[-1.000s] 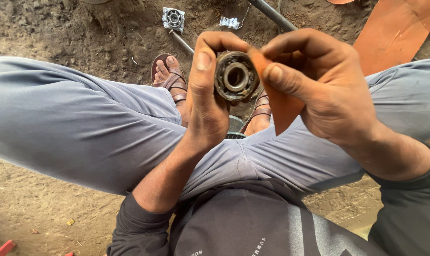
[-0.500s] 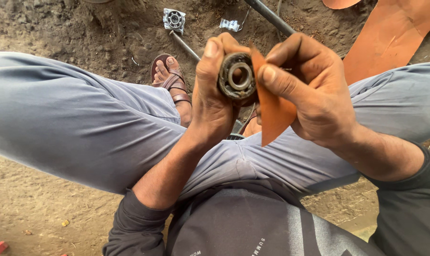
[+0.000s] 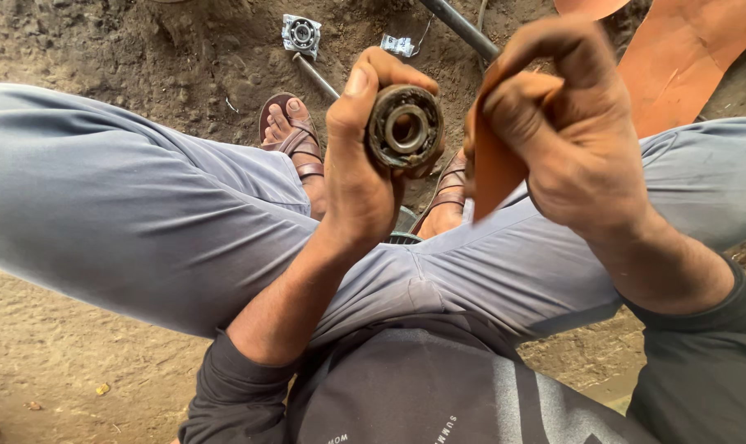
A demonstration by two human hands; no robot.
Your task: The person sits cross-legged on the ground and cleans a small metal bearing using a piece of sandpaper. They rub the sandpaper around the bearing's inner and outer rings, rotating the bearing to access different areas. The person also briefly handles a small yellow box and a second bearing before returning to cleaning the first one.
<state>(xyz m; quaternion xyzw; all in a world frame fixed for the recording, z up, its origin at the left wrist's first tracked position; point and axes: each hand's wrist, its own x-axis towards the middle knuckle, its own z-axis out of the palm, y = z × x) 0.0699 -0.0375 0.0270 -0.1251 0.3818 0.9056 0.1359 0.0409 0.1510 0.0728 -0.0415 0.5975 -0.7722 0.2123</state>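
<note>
My left hand [image 3: 358, 177] grips a dirty round metal bearing [image 3: 404, 127], holding it upright with its open centre facing me. My right hand [image 3: 570, 136] pinches a folded strip of orange-brown abrasive paper [image 3: 494, 168] just to the right of the bearing. A small gap separates the paper from the bearing. Both hands are raised above my lap, over my grey trousers.
I sit on bare dirt ground with my sandalled feet [image 3: 295, 136] in front. A square bearing housing [image 3: 300, 33] and a small silvery part [image 3: 399, 44] lie on the dirt beyond. A dark metal rod [image 3: 459, 26] and large orange-brown sheets [image 3: 685, 57] lie at the upper right.
My right hand has drawn the abrasive paper off the bearing and moved to the right. The left hand still holds the bearing, now fully exposed.
</note>
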